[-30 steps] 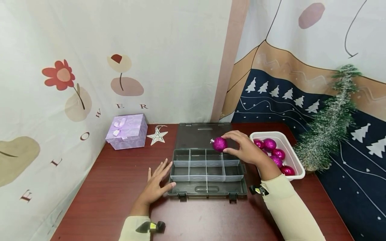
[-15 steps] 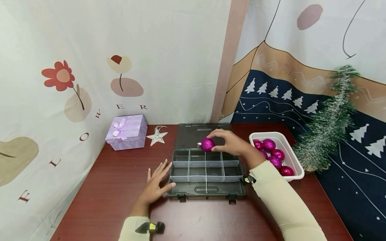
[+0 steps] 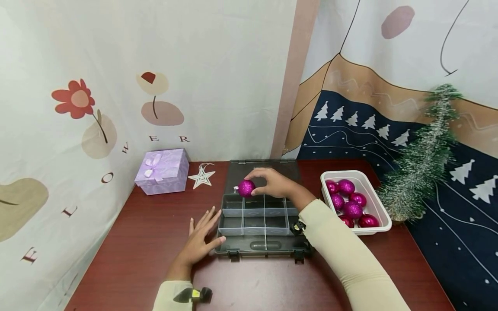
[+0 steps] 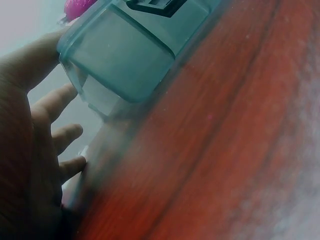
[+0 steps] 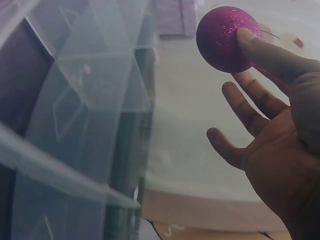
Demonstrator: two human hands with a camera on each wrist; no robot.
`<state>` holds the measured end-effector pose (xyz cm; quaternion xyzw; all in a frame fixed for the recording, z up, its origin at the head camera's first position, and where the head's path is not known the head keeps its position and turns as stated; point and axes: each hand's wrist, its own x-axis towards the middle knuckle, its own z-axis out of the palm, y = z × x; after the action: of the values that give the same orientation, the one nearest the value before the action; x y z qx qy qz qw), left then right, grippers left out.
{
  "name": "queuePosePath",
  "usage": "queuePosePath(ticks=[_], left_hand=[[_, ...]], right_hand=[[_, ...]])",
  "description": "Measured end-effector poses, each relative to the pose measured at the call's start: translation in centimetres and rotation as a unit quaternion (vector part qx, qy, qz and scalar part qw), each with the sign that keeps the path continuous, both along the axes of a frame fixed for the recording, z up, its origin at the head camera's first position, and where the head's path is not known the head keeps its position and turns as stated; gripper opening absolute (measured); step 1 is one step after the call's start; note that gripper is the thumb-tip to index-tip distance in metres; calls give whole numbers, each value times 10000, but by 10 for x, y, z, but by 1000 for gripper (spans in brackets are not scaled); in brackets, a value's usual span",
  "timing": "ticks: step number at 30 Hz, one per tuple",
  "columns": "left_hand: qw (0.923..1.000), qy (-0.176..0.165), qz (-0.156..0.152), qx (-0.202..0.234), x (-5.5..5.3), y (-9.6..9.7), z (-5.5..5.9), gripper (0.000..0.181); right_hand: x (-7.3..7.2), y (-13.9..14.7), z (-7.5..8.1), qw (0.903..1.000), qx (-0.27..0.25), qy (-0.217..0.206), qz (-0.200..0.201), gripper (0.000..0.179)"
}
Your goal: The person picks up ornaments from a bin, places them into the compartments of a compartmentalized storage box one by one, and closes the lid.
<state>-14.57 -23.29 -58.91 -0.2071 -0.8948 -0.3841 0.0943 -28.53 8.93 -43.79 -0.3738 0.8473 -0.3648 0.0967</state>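
One glittery magenta ball [image 3: 246, 188] pinched in the fingers of the right hand [image 3: 278, 185], seemingly above the far left part of the divided box [image 3: 249, 251].

Silver cap [image 3: 235, 188] pointing left; ring and little fingers apart from the ball. Against the divided box's left side, left hand [image 3: 197, 244], fingers spread wide. Behind the box, open lid [image 3: 235, 175] laid back over the bench [image 3: 253, 285]. Right of the box, white tub [image 3: 371, 201] of magenta balls [image 3: 352, 210]; farther right, frosted tree [image 3: 424, 160]. Left of the box and toward the back, white star [image 3: 201, 176], then lilac gift box [image 3: 163, 171].
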Motion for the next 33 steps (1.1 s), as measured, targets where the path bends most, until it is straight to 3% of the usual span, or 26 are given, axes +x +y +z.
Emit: queuePosePath(ticks=[6,13,33], left_hand=[[9999,-151,0,75,3,5,11,82],[9983,-527,114,-219,6,7,23,84],[9981,-560,143,-226,6,5,21,84]], right_hand=[[-1,-24,-13,9996,245,-97,82,47],[2,-44,-21,9992,338,-190,-125,46],[3,-53,-39,9965,822,-139,-28,40]])
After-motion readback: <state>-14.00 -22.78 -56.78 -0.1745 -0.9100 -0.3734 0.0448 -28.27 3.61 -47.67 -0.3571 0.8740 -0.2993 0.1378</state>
